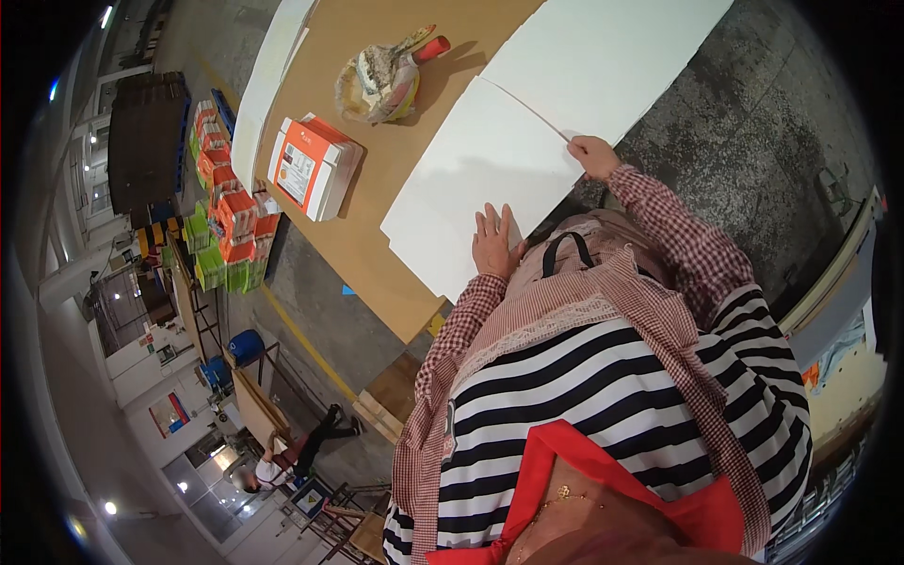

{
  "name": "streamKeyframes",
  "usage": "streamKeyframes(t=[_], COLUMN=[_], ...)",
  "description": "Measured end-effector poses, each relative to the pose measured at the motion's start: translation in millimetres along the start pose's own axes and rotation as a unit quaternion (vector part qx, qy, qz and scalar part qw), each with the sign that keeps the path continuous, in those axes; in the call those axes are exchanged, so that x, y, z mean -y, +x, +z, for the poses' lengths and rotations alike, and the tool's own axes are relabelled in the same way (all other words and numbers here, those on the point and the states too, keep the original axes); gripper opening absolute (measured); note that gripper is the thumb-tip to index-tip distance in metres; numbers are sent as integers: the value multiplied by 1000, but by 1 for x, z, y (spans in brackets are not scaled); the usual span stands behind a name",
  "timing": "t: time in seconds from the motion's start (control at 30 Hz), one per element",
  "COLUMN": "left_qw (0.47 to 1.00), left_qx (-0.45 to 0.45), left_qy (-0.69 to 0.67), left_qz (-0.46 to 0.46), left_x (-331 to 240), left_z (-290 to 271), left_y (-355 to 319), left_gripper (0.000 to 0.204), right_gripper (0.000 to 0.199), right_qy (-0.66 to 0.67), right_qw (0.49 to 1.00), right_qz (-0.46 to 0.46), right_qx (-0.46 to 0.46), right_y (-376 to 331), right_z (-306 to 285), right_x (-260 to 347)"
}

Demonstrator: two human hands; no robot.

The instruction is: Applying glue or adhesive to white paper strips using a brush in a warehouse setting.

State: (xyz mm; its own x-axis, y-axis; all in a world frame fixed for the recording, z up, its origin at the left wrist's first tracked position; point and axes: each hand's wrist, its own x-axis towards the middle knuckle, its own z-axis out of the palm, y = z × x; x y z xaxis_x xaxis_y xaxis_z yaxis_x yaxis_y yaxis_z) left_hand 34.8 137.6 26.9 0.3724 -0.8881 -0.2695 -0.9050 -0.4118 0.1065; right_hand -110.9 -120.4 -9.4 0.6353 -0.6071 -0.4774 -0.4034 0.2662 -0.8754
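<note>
On brown table [377, 212]: flat white sheet [480, 179], left hand [494, 243] spread open, pressed on near edge; right hand [593, 155] pinching far corner. Beyond, clear of hands: orange-white box [314, 168], crumpled cloth bundle [381, 83], second smooth white sheet [603, 56].

The 1 view comes from a camera on the person's head, looking steeply down the front of the body, so the striped top [603, 414] fills the lower half, very near the lens. Farther off, the brown table [377, 188] runs diagonally through the upper half. The fisheye bends its edges, and the floor [311, 330] and a distant hall curl round the left rim.
</note>
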Motion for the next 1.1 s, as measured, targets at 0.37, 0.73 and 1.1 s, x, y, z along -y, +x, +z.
streamKeyframes(t=[0.37,0.73,1.1], left_qw=[1000,1000,1000], left_qx=[-13,-3,6], left_qy=[0,-4,15], left_qz=[-7,-11,-5], left_x=[10,19,16], left_z=[14,23,15], left_y=[-8,-12,-10], left_gripper=[90,94,92], right_gripper=[25,25,15], right_qy=[-369,-423,-235], right_qw=[922,897,955], right_qz=[-105,-119,-112], right_qx=[-55,-47,-145], right_y=[4,2,-19], right_z=[7,14,2], right_x=[-4,0,-12])
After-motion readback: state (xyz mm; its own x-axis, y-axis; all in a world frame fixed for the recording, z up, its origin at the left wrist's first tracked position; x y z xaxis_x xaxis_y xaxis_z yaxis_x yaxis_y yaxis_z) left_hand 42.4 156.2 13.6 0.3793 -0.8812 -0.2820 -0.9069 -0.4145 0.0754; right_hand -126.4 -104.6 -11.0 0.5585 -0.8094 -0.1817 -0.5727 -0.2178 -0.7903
